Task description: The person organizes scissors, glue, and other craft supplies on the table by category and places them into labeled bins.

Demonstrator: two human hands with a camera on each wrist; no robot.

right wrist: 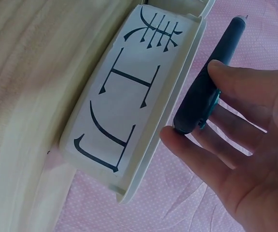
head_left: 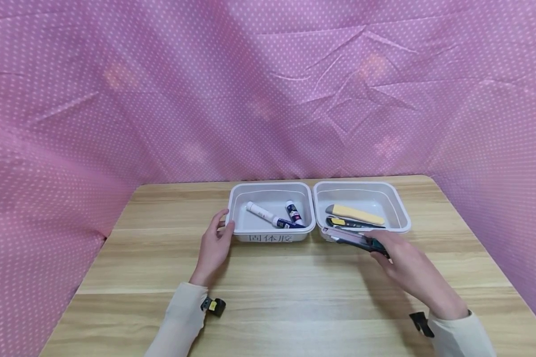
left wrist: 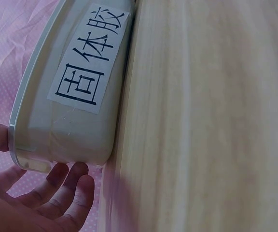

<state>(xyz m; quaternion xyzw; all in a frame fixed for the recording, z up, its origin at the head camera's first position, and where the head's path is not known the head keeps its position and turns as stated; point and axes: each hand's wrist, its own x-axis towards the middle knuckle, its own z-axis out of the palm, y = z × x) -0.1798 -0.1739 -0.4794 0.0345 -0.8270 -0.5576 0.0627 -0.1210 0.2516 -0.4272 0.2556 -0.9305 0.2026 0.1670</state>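
Note:
My left hand [head_left: 215, 248] grips the left corner of a white plastic bin [head_left: 272, 184], thumb at the rim and fingertips against the end wall. Blue-and-white glue sticks [head_left: 294, 213] lie inside it. Dark-handled and long, a utility knife [head_left: 355, 239] is pinched between the thumb and fingers of my right hand [head_left: 406, 263]. It hangs over the front rim of a second white bin [head_left: 357, 185]. That bin holds a yellow utility knife [head_left: 357, 214] and a black-and-yellow utility knife [head_left: 350, 222]. In the right wrist view the held knife [right wrist: 201, 92] is clear of the bin's labelled front.
Both bins stand side by side near the back of a wooden table [head_left: 277, 297]. Paper labels with black characters mark their fronts, including the left bin's label [left wrist: 88, 58]. Pink dotted cloth [head_left: 259, 99] hangs behind and along both sides.

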